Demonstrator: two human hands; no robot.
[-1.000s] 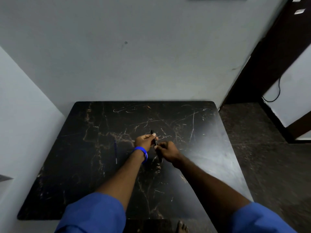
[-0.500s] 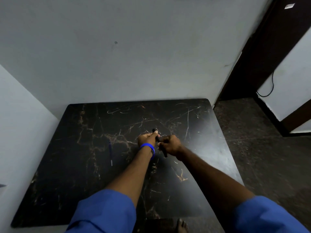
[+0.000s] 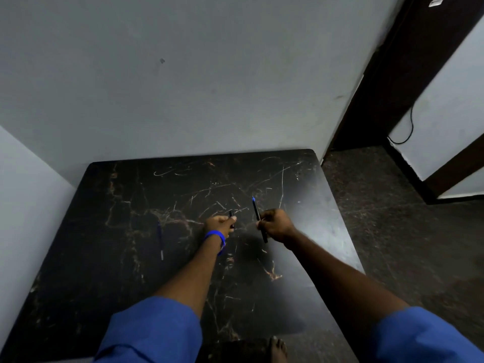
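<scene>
- Pen (image 3: 255,209): our right hand (image 3: 276,225) grips it, blue tip up, above the middle of the surface (image 3: 104,258).
- Cap (image 3: 231,213): our left hand (image 3: 218,225) pinches it, above the middle of the surface, apart from the pen.

The cap (image 3: 231,214) is mostly hidden inside the left hand (image 3: 220,224); the right hand (image 3: 275,225) covers the pen (image 3: 256,209) midsection.

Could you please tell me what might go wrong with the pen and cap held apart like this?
The pen in the right hand has its blue tip bare and could mark the table or the left hand.
The cap it pinches is small and dark; dropped, it may be hard to spot on the dark table.
</scene>
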